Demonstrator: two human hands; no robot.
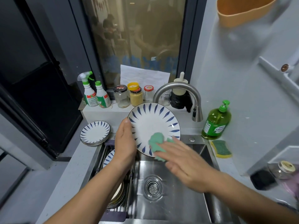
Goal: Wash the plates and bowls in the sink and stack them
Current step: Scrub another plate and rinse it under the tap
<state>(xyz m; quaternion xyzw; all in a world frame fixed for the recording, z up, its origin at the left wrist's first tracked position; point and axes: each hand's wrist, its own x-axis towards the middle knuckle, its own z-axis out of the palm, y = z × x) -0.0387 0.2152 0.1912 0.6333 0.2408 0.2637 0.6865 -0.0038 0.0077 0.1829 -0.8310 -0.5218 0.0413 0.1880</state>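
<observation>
Tilting the plate (pixel 153 125) above the sink (pixel 178 204) so drips fall into it, we curl our left hand (pixel 124 143) round its left rim to steady it while our right hand (pixel 182 160), held flat, presses the green cloth (pixel 156 141) against its face.

Pale grey worktop (pixel 68 175), steel sink (pixel 178 199) set into it. Left of the sink, at the back corner: a stack of plates (pixel 95 133), white with blue strokes. Right of the sink: a green soap bottle (pixel 216 122), upright; just beside it a yellow-green sponge (pixel 221 148), lying flat. Further right: a black block (pixel 263 179) and a jar (pixel 283 169) on its side. Raised ledge (pixel 97 110) behind carries two spray bottles (pixel 89 92) and several lidded jars (pixel 121 97).
</observation>
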